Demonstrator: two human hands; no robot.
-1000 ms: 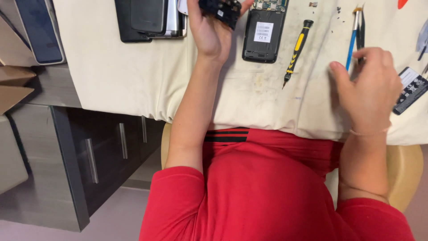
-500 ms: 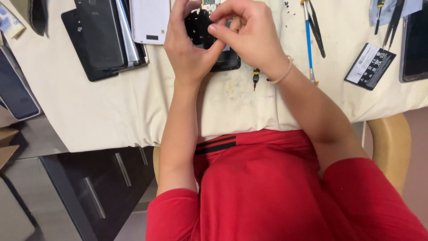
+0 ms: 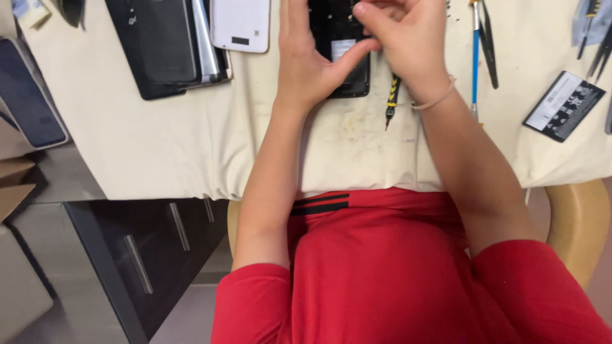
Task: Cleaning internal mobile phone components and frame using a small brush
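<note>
Both hands had come together over the opened black phone (image 3: 341,51), which lay flat on the cloth-covered table (image 3: 191,140) near its far edge. Half a second earlier they had held a small black part just above it. Now the left hand (image 3: 312,64) braced the phone's side, thumb across its lower body, while the right hand (image 3: 408,44) pinched at its top; whether anything sat between those fingertips could not be told. The yellow-and-black screwdriver (image 3: 391,102) lay just beside the right wrist.

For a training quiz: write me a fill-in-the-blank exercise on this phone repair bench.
1. Both hands, left hand and right hand, meet over an opened black ____.
2. The screwdriver has a yellow and ____ handle.
3. The white phone lies to the ____ of the left hand.

Missing words: phone; black; left
</note>
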